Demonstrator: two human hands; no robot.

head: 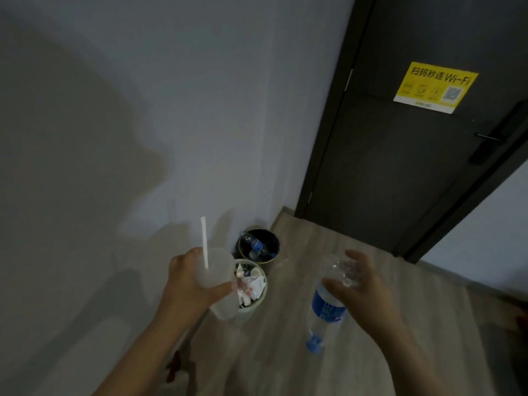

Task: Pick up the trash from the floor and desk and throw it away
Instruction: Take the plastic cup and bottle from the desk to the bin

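Note:
My left hand (pixel 187 278) grips a frosted plastic cup (pixel 217 284) with a white straw (pixel 204 241) standing up from its lid. My right hand (pixel 358 284) holds a clear plastic water bottle (pixel 325 307) upside down by its base, blue cap pointing at the floor. Two bins stand against the wall ahead: a pale green bin (pixel 258 307) heaped with crumpled paper and wrappers, and behind it a dark bin (pixel 275 238) holding several empty bottles. The cup hangs just left of the pale bin's rim.
A dark closed door (pixel 400 155) with a yellow Wi-Fi sticker (pixel 435 87) and a handle fills the right. Wood-look floor (pixel 328 252) runs from the door toward me. The plain white wall (pixel 143 110) lies to the left. Something red lies on the floor near the wall.

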